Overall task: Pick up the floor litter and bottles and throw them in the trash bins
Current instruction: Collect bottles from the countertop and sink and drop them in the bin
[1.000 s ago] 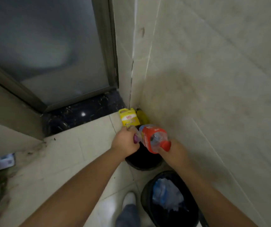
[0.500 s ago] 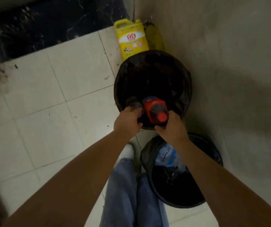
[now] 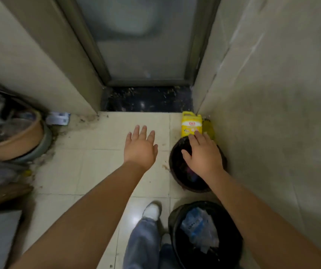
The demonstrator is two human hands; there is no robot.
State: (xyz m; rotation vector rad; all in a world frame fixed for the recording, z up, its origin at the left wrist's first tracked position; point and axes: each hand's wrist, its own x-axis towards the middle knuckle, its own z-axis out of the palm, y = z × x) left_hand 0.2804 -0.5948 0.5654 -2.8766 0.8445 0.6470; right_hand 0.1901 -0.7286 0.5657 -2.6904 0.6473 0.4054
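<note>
- My left hand (image 3: 140, 148) hangs over the floor tiles (image 3: 89, 171), fingers spread, grip released.
- My right hand (image 3: 204, 154) hovers empty above the far trash bin (image 3: 175, 171), its grip also released.

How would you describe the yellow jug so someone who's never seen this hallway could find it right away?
Look to the frosted glass door at the end of the tiled floor, then down to the corner where the right wall meets its dark threshold. The yellow jug stands there, just beyond the farther black trash bin; it's the only bright yellow, labelled container.
</note>
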